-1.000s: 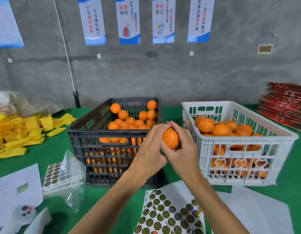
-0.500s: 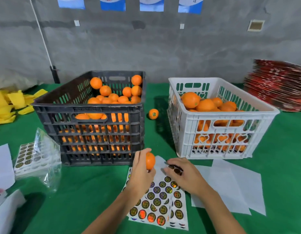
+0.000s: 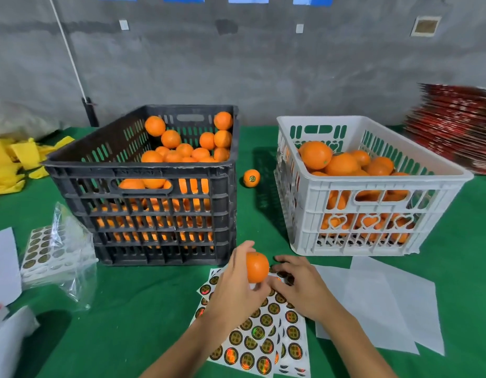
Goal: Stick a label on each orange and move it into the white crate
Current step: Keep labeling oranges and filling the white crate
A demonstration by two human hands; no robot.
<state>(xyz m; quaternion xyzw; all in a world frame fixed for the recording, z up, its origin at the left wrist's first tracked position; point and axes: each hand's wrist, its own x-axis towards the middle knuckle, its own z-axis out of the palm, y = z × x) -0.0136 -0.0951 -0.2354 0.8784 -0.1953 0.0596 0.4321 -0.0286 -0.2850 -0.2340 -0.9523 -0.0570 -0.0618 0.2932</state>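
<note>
While the left hand [image 3: 237, 285] keeps its fingers curled round the orange [image 3: 256, 267], holding it up just in front of the black crate [image 3: 143, 192], the right hand [image 3: 297, 283] has dropped from the fruit to the sticker sheet [image 3: 259, 328] that lies on the green cloth in front of that crate. A second ago both hands were cupped round the orange at crate height; half a second ago the right hand was already low over the sheet, and now its fingers press down on the far end of it, close beside the orange. Whether a label is pinched between them I cannot tell, since the fingertips are partly hidden and blurred.

By my reading this is the peel step: the fruit in hand is not yet labelled, and it cannot go over until a sticker comes off the sheet. To the right of the black crate, the white crate [image 3: 372, 186] already holds a heap of oranges. One labelled orange [image 3: 251, 178] sits loose on the cloth between the black crate and the white one, so it has not been put in.
</note>
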